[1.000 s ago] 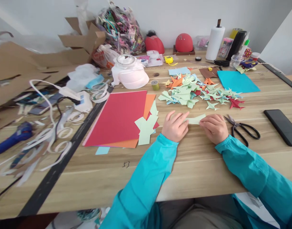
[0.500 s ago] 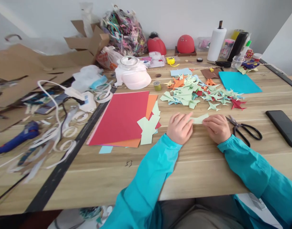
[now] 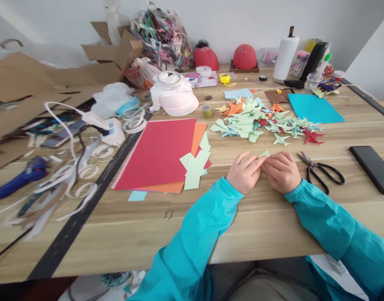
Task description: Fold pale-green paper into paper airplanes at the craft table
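Between my two hands is a small pale green piece of paper [image 3: 266,153], mostly covered by fingers. My left hand [image 3: 245,172] is closed on its left side, and my right hand [image 3: 282,171] pinches it from the right; the fingertips of both nearly meet. Just beyond lies a heap of folded paper shapes [image 3: 246,121], mostly pale green with some orange, red and blue. Black-handled scissors [image 3: 324,170] rest open beside my right hand. Left of my left hand, several pale green paper strips [image 3: 194,169] overlap a stack of red and orange sheets [image 3: 165,152].
A phone [image 3: 374,169] lies at the right. Turquoise paper [image 3: 315,108] sits behind the heap. A thread spool [image 3: 206,111] and a tape measure [image 3: 225,79] stand farther back. At the left are a blue glue gun [image 3: 21,177], a power strip [image 3: 113,131] and curled white strips.
My hands have come together from either side, and the green paper that stretched between them is now mostly hidden by my fingers. The view has shifted slightly.
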Demonstrator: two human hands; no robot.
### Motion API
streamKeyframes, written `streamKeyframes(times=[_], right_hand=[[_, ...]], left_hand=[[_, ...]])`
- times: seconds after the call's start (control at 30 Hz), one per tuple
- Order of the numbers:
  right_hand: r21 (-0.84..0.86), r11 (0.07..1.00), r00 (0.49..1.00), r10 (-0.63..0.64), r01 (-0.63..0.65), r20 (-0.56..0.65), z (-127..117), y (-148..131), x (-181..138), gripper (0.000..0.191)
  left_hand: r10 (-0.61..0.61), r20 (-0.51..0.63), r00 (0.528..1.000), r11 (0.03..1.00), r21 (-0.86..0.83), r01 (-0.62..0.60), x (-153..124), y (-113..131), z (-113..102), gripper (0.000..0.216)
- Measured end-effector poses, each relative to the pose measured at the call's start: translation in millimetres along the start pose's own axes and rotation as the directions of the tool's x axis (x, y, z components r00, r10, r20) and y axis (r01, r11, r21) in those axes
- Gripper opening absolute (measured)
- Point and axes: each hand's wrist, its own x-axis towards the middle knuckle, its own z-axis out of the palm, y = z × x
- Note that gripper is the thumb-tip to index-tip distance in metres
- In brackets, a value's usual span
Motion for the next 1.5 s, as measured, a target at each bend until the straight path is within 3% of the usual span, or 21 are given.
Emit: streamKeyframes(times=[0.17, 0.3, 0.37, 0.53, 0.67, 0.8, 1.03, 1.1, 1.17, 1.2, 1.27, 1.33, 1.37, 1.43, 1.5], right_hand=[[-0.017, 0.997, 0.996, 0.068, -0.069, -0.055, -4.0, 12.8, -2.2, 0.009], [-0.020, 0.975, 0.962, 0.214, -0.221, -0.171, -5.8, 22.0, -5.8, 0.008], [0.018, 0.968, 0.954, 0.248, -0.248, -0.166, -5.6, 19.2, -5.4, 0.007], [0.054, 0.995, 0.996, 0.085, -0.085, 0.005, -1.2, 5.0, -1.2, 0.011], [0.054, 0.998, 1.000, 0.030, -0.030, 0.004, 0.9, 4.0, -1.0, 0.014], [0.025, 0.998, 0.998, 0.064, -0.064, -0.002, -0.1, 8.7, -2.6, 0.015], [0.046, 0.970, 0.964, 0.243, -0.239, -0.109, 0.1, 23.6, -7.6, 0.010], [0.128, 0.935, 0.924, 0.347, -0.329, -0.159, -0.2, 26.6, -7.5, 0.009], [0.276, 0.861, 0.851, 0.486, -0.427, -0.200, -0.3, 26.9, -6.1, 0.007], [0.377, 0.795, 0.798, 0.570, -0.475, -0.197, -0.1, 25.9, -5.1, 0.006], [0.595, 0.578, 0.668, 0.738, -0.558, -0.092, 1.2, 21.7, -3.0, 0.010], [0.751, 0.288, 0.550, 0.827, -0.595, 0.118, 3.3, 16.0, -1.3, 0.017], [0.786, 0.157, 0.512, 0.829, -0.598, 0.224, 4.4, 13.0, -0.8, 0.020], [0.799, -0.021, 0.484, 0.786, -0.601, 0.385, 6.0, 7.5, -0.3, 0.023], [0.783, -0.083, 0.494, 0.734, -0.616, 0.467, 6.3, 3.0, 0.0, 0.024]], left_hand=[[0.008, -0.043, 0.999, 0.999, 0.041, -0.006, -1.2, -9.4, -6.6, 0.028], [-0.008, -0.074, 0.997, 0.996, 0.088, 0.015, -4.4, -18.0, -10.7, 0.024], [0.001, -0.079, 0.997, 0.995, 0.099, 0.007, -4.5, -17.4, -10.8, 0.022], [0.055, -0.005, 0.998, 0.996, 0.066, -0.055, -1.3, -7.0, -6.4, 0.023], [0.060, 0.004, 0.998, 0.997, 0.042, -0.060, 0.2, -4.9, -4.1, 0.022], [0.026, 0.014, 1.000, 0.998, 0.051, -0.027, -0.8, -11.7, -6.6, 0.023], [-0.117, -0.052, 0.992, 0.990, 0.070, 0.120, -12.0, -41.7, -13.4, 0.021], [-0.212, -0.113, 0.971, 0.976, 0.031, 0.217, -16.2, -48.3, -11.8, 0.020], [-0.330, -0.190, 0.925, 0.944, -0.049, 0.326, -18.2, -49.4, -8.5, 0.018], [-0.398, -0.229, 0.888, 0.917, -0.119, 0.380, -17.8, -47.4, -6.5, 0.018], [-0.542, -0.243, 0.804, 0.828, -0.321, 0.461, -14.4, -39.3, -3.2, 0.018], [-0.677, -0.125, 0.725, 0.649, -0.567, 0.507, -8.4, -28.0, -1.6, 0.026], [-0.740, -0.015, 0.673, 0.493, -0.692, 0.527, -5.0, -22.4, -1.6, 0.033], [-0.749, 0.259, 0.610, 0.155, -0.826, 0.541, 0.9, -12.8, -2.9, 0.048], [-0.710, 0.400, 0.579, -0.058, -0.854, 0.518, 4.5, -6.5, -4.6, 0.051]])
